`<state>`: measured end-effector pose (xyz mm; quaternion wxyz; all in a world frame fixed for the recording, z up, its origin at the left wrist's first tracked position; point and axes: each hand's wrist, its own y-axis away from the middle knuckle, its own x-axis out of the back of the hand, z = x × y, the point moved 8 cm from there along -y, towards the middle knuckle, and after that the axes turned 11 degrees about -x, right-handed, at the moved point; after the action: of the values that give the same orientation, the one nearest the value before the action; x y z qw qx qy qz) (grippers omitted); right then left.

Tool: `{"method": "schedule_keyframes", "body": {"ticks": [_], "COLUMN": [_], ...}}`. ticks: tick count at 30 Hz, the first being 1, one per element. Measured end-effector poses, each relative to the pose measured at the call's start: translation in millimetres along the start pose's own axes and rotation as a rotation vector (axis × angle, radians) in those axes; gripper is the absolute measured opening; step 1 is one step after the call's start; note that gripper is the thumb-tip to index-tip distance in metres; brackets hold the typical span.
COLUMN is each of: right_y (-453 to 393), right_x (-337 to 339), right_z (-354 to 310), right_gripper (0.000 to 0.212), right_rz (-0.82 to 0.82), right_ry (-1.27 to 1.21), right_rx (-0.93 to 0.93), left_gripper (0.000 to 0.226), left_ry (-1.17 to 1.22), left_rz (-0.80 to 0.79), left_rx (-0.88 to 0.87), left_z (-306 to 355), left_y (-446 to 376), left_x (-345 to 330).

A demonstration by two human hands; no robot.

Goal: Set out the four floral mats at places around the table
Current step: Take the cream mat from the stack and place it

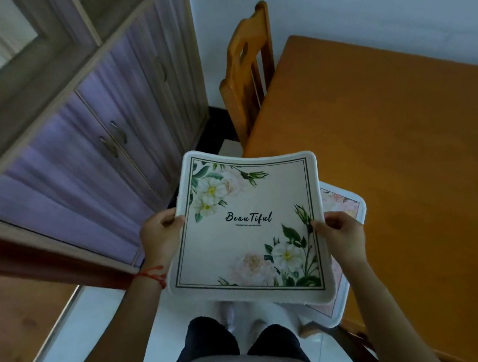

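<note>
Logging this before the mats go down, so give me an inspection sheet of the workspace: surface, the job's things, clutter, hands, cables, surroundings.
Surface: wooden table, its visible top bare, no mat laid yet.
Job's things: top floral mat held up in the air near the table's corner; a second mat shows beneath it on the right; how many are stacked cannot be told.
Clutter: nothing seen.
Hands: left hand grips the mat's left edge; right hand grips its right edge.
Cables: nothing seen.
Surroundings: wooden chair pushed in at the table's far side; cabinet with purple panelled doors on the left; white wall behind.
</note>
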<state>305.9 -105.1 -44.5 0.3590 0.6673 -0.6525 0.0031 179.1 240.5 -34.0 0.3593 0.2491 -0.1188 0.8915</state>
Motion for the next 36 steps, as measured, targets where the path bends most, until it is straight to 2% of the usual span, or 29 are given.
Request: {"method": "schedule_keyframes", "body": {"ticks": [10, 15, 18, 24, 36], "right_y": [12.0, 23.9, 34.7, 58.3, 66.8], "right_x": [-43.8, -69.5, -84.2, -102.4, -83.7], "right_z": [-36.9, -50.9, -58.6, -62.0, -51.6], "right_gripper": [0.006, 0.012, 0.008, 0.016, 0.009], "right_rz": [-0.015, 0.045, 0.083, 0.208, 0.366], "right_ry": [-0.048, -0.103, -0.165, -0.223, -0.322], "right_rx": [0.026, -0.010, -0.037, -0.103, -0.195], "left_gripper": [0.016, 0.015, 0.016, 0.019, 0.019], "left_ry": [0.055, 0.065, 0.105, 0.171, 0.216], "left_rz": [0.006, -0.096, -0.155, -0.303, -0.509], "left_rx": [0.018, -0.029, -0.048, -0.165, -0.233], "left_z": [-23.6, -29.2, -35.7, -25.6, 2.3], "left_y": [-40.9, -82.5, -111.6, -149.9, -186.1], "left_x": [37.6, 48.4, 51.7, 43.7, -15.6]}}
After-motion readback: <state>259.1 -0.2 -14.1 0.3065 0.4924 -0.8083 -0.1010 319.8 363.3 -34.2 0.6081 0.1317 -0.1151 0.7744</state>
